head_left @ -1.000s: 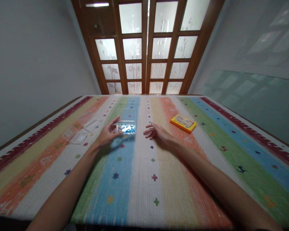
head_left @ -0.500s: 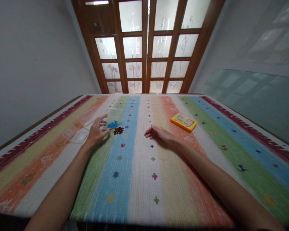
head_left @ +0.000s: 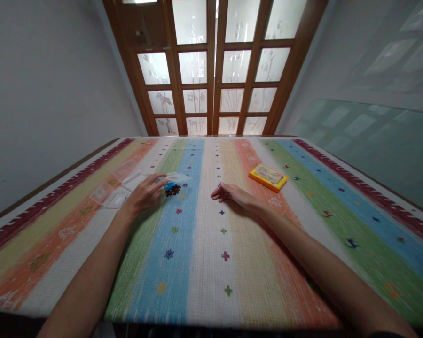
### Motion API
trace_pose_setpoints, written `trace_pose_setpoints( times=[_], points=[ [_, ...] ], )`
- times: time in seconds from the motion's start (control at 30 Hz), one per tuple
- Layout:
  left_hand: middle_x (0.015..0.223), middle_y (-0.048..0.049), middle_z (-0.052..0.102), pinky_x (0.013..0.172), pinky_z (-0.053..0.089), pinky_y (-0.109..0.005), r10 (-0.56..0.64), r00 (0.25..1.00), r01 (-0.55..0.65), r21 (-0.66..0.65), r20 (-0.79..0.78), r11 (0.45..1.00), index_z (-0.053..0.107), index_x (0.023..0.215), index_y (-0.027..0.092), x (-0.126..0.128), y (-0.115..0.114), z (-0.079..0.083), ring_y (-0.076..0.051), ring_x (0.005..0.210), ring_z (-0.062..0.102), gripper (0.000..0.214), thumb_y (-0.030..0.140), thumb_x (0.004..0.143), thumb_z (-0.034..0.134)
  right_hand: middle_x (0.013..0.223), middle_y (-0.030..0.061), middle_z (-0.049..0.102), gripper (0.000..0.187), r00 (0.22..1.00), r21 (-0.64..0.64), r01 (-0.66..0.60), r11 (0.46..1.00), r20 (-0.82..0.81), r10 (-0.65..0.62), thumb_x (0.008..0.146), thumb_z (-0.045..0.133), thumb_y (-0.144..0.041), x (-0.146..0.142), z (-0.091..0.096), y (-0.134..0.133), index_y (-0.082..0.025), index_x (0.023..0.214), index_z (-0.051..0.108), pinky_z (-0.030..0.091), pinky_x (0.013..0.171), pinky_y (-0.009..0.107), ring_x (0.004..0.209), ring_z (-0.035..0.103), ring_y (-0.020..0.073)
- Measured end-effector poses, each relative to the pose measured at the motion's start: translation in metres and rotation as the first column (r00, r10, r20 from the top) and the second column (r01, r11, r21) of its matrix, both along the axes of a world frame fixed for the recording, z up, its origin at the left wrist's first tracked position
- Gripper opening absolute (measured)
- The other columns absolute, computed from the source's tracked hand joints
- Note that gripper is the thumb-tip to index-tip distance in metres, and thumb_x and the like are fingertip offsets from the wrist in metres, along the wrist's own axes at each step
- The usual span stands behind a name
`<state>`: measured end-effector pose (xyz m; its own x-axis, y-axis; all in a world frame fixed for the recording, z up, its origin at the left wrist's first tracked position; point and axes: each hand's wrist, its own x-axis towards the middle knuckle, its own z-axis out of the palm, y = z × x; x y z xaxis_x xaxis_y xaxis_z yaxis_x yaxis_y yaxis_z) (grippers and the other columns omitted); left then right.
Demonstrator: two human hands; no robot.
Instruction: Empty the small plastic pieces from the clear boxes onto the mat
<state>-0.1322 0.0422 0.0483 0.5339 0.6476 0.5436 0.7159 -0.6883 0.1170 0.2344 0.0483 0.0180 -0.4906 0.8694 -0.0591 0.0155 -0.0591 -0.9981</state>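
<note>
My left hand point(head_left: 144, 194) reaches forward on the striped cloth and grips the near end of a small clear plastic box point(head_left: 179, 177), which is held low and nearly flat. Just under its fingertips lies a little pile of blue and dark red pieces point(head_left: 171, 189) on the cloth. My right hand point(head_left: 230, 192) rests palm down on the white stripe in the middle, fingers stretched out and pointing left, holding nothing. It is about a hand's width to the right of the pile.
Several clear plastic boxes and lids point(head_left: 115, 199) lie on the cloth left of my left hand. A yellow-orange flat box point(head_left: 268, 177) lies at the back right. The table with the striped cloth point(head_left: 204, 263) ends at wooden glass-paned doors point(head_left: 215, 70).
My left hand carried the clear box leftward and tipped it. The blue and dark red pieces that were inside now lie on the cloth. My right hand stayed put.
</note>
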Motion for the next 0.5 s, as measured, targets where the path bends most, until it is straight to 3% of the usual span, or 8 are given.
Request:
trace_pose_setpoints(
  times=[0.23,0.5],
  points=[
    [0.130,-0.0100,0.066,0.102,0.057,-0.049,-0.009,1.000,0.010,0.039,-0.022,0.999,0.069,0.116,0.025,0.000,-0.002,0.002,-0.027,0.120,0.064,0.031,0.016,0.092,0.051,0.095,0.0143,0.076,0.049,1.000,-0.020,0.005,1.000,0.000,-0.005,0.103,0.048,-0.054,-0.001,-0.002,0.001,-0.016,0.086,0.076,0.054,0.090,0.040,0.085,0.068,0.0207],
    [0.132,-0.0075,0.065,0.107,0.052,-0.053,0.042,0.999,-0.041,0.039,-0.031,0.998,0.069,0.115,0.028,-0.007,-0.005,0.011,-0.029,0.124,0.061,0.034,0.015,0.086,0.056,0.095,0.0141,0.076,0.045,1.000,-0.027,-0.004,1.000,-0.001,0.004,0.103,0.050,-0.050,-0.001,-0.002,0.002,-0.017,0.085,0.076,0.054,0.090,0.040,0.086,0.068,0.0210]
  ],
)
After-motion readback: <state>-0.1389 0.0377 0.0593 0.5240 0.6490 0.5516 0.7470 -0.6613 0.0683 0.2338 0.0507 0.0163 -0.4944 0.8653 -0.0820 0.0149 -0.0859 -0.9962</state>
